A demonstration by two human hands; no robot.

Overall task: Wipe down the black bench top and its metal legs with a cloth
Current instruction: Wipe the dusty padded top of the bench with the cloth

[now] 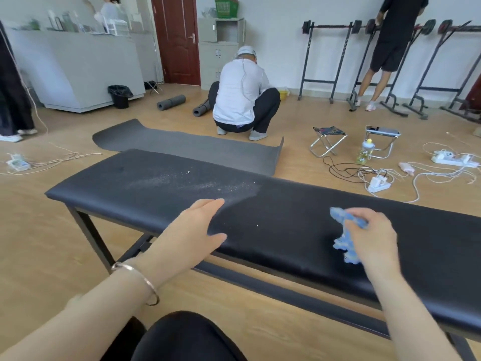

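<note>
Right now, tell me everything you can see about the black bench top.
The bench top is a long black padded slab, leather-like, lying level on a dark metal frame. A pale dusty patch with white specks covers its left part; the right part looks cleaner. The left hand rests open near its front edge, and the right hand grips a blue cloth that seems to touch it.

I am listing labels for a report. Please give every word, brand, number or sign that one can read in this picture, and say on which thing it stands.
No text in this picture can be read.
bottle on the floor: printed pattern, too small and blurred to read.
folding stool: coloured print on the seat, no legible words.
bench top and blue cloth: no lettering shows.
</note>
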